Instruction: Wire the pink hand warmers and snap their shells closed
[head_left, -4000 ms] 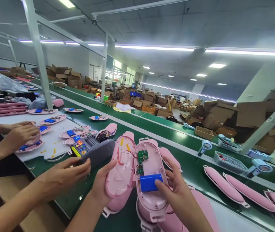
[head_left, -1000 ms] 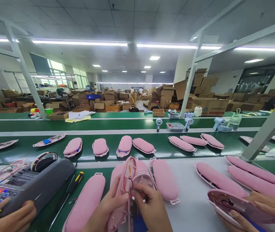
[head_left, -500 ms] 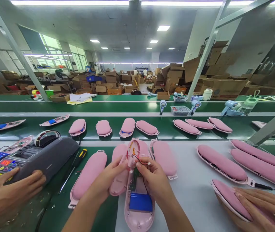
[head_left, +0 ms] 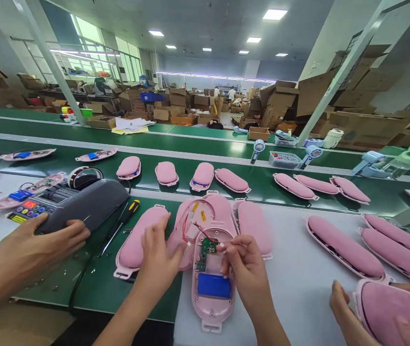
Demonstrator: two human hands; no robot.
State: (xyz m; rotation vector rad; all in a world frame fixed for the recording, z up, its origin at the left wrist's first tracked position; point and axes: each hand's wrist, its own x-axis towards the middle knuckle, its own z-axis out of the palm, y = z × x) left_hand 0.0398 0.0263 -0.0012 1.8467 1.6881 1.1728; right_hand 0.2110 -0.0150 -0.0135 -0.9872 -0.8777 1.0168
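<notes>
In front of me lies an open pink case half (head_left: 210,307) with a green circuit board (head_left: 208,250) and a blue battery (head_left: 214,286) inside. My right hand (head_left: 246,262) is over its right side, thumb and finger pinching a thin wire with a white connector (head_left: 221,246). Nothing is held by my left hand (head_left: 157,254), whose fingers are spread over the edge of a padded pink case (head_left: 142,238). Close to its thumb, red wires ending in a white plug (head_left: 189,244) come from the other open pink shell (head_left: 205,210) behind.
A co-worker's hand (head_left: 51,235) rests on a grey tape dispenser (head_left: 89,204) at left, beside a yellow-black screwdriver (head_left: 129,211). At right, another person's hands hold a padded case (head_left: 395,307). More pink cases (head_left: 343,245) lie around, several on the green bench (head_left: 233,180).
My left hand has let go of the wires and moved left, fingers opening. My right hand still pinches wire over the case. The co-worker's case at right is turned. The view has shifted.
</notes>
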